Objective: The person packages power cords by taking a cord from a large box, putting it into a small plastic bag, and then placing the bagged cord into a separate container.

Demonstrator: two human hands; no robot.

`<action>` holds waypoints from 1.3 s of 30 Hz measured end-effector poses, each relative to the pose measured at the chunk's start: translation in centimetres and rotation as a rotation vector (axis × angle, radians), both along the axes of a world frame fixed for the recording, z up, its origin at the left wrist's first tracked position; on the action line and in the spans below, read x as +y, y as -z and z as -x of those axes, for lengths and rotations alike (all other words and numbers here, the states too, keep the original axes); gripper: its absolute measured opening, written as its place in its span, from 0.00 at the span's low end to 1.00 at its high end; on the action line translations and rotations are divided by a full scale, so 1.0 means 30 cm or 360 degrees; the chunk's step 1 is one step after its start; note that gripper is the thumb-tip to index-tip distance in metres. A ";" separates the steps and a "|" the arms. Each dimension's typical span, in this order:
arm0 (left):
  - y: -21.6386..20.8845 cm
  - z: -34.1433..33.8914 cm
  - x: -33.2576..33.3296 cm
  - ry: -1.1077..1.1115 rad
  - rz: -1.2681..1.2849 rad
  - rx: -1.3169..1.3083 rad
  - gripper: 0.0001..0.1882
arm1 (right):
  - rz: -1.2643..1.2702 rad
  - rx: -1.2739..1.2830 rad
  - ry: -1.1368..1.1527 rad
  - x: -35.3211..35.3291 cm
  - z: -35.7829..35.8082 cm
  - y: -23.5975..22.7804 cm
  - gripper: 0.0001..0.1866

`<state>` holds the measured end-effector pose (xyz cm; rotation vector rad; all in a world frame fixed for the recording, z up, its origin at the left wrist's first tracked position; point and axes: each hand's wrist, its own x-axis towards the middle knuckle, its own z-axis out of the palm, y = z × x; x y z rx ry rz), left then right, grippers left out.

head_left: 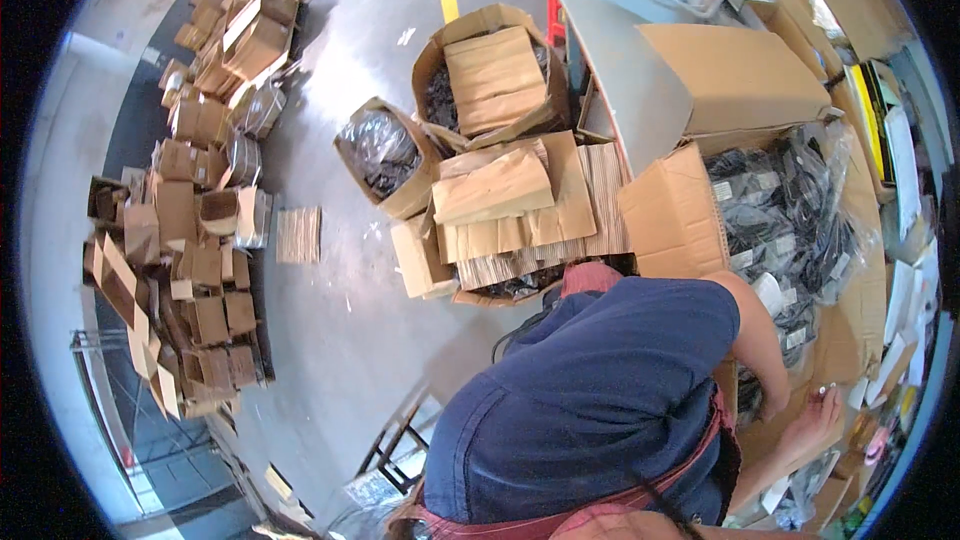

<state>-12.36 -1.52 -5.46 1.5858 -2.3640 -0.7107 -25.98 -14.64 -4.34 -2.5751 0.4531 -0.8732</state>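
The right hand (pixel 815 418) comes up from the lower right on a bare forearm, palm turned down, fingers curled upward towards the cluttered bench edge. Its fingertips meet at a small pale piece (pixel 826 391), but that piece is too tiny to identify, and I cannot tell whether the fingers pinch it or only touch it. The hand lies over a brown cardboard sheet (pixel 775 437), just below an open carton (pixel 672 208) stuffed with bagged black cables (pixel 790 215).

A person in a navy shirt (pixel 590 395) bends across the foreground, with one bare arm (pixel 757 340) hanging beside the hand. This back hides the forearm's root, so whose hand it is stays uncertain. The left hand is out of sight. The fisheye rim cuts off the bench on the right.
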 end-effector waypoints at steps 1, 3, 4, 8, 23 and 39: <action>-0.009 0.014 -0.007 -0.0058 -0.0002 0.0097 0.16 | 0.0008 0.0020 -0.0028 0.047 -0.017 -0.040 0.22; -0.005 0.060 -0.014 -0.0024 -0.0009 0.0336 0.16 | 0.0180 0.0197 0.0276 0.126 0.037 -0.107 0.22; -0.015 0.066 -0.003 -0.0143 -0.0020 0.0432 0.16 | 0.0193 0.0182 0.0242 0.089 0.024 -0.106 0.22; 0.046 0.132 -0.044 -0.0438 -0.0097 0.1053 0.15 | -0.0693 -0.0590 0.0380 0.120 0.079 -0.080 0.18; 0.085 0.054 -0.019 -0.0200 -0.1235 0.2090 0.14 | -0.1485 -0.1797 0.0673 0.176 -0.023 -0.241 0.02; -0.226 -0.335 0.016 0.0267 -0.1304 0.3136 0.14 | -0.1685 -0.1934 0.0653 0.170 0.026 -0.256 0.02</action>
